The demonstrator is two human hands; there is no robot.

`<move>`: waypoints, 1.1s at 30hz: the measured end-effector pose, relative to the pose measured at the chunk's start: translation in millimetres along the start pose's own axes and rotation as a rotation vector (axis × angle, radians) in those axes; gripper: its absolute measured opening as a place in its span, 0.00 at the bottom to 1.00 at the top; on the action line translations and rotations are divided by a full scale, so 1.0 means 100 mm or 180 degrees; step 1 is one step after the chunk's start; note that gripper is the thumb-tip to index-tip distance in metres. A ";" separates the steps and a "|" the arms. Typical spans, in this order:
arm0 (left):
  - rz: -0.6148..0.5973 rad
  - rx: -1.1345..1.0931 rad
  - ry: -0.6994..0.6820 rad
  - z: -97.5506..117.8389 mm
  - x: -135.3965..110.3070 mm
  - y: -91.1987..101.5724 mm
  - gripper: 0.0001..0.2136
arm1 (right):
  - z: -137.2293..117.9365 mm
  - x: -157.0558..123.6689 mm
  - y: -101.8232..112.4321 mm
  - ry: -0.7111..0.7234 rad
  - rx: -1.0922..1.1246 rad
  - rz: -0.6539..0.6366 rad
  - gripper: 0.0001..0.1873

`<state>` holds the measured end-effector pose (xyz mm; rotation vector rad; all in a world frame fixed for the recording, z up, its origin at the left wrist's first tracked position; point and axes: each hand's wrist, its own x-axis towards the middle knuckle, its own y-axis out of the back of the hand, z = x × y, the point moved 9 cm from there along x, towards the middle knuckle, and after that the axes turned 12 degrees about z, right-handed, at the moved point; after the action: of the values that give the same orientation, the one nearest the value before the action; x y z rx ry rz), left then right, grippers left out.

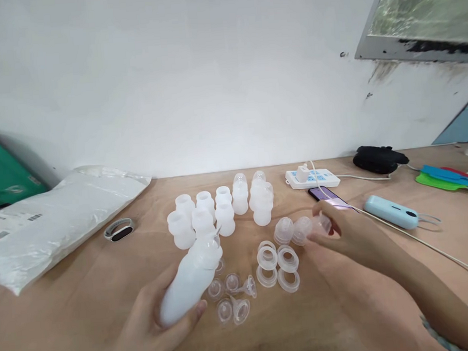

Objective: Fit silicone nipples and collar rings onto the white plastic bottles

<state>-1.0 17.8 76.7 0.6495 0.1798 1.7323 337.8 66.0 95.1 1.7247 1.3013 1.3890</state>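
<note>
My left hand [169, 313] is wrapped round a white baby bottle [191, 280], tilted to the upper right, with a clear nipple on its top. At the right, my right hand [334, 230] grips a clear bottle cap [321, 224]. Beside it on the table are more clear caps [284, 231]. Several translucent collar rings [289, 279] lie in front of the caps. Clear silicone nipples [240, 310] are scattered just right of the held bottle. Behind it stand several open white bottles [226, 219], and to their right are capped ones [262, 211].
A white plastic package [60, 214] and a fitness band [118, 230] lie at the left. Toward the right are a power strip [326, 178], a phone [319, 193], a light blue power bank [391, 211], a black pouch [379, 159] and a white cable [431, 247] crossing the table.
</note>
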 end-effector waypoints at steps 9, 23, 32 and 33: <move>-0.0310 0.0220 -0.0431 0.01 -0.03 -0.21 0.15 | -0.02 -0.30 -0.53 0.0097 -0.0412 -0.0173 0.10; -0.0151 0.1017 -0.2372 0.50 -0.28 -0.56 0.22 | -0.95 -0.47 -0.44 -0.0118 0.2571 -0.1024 0.22; -0.1357 0.0357 -0.0458 0.27 -0.13 -0.70 0.11 | -1.11 -0.37 -0.56 -0.0331 0.2881 -0.0941 0.13; -0.1413 0.0115 -0.0025 0.19 -0.12 -0.68 0.13 | -1.12 -0.36 -0.52 -0.0116 0.2833 -0.0901 0.13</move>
<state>67.9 21.1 57.8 0.5909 0.3250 1.3016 215.4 36.2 69.8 1.9401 2.2441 0.6215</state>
